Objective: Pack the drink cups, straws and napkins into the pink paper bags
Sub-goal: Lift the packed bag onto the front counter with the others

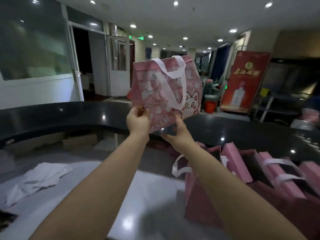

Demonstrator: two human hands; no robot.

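Observation:
A pink bag with a white cat drawing and white handles stands on the raised black counter. My left hand pinches its lower left corner. My right hand is at the bag's lower edge with fingers spread and curved, touching the bottom of the bag. More pink bags with white handles stand open on the lower white table at the right, under my right forearm. No cups or straws are in view.
Crumpled white paper or napkins lie on the white table at the left. Beyond the counter are a red poster stand, an orange bucket and white doors. Cardboard boxes sit under the counter ledge.

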